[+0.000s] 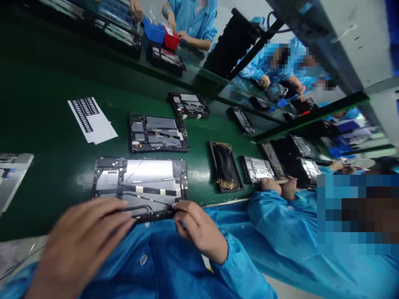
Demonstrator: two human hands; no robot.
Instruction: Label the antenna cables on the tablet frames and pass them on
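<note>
An opened tablet (149, 171), its silver inner plates and black frame showing, lies on the green bench near my body. My left hand (84, 241) reaches over its near left corner, fingers stretched out and somewhat blurred. Those fingertips are beside a bent black cable (145, 207) along the tablet's near edge; whether they touch it I cannot tell. At the near right corner, my right hand (198, 228) has its fingers curled and pressed together at the frame. What lies under those fingertips is hidden. Thin black wires cross the tablet's inside.
Beyond it lie a second opened tablet (158, 133) and a third tablet (189, 104). White label sheets (93, 122) are at the left. A black tray (240, 187) of gold-tipped cables stands to the right. A co-worker's hands (279, 187) are farther right; a raised shelf (199, 68) runs behind.
</note>
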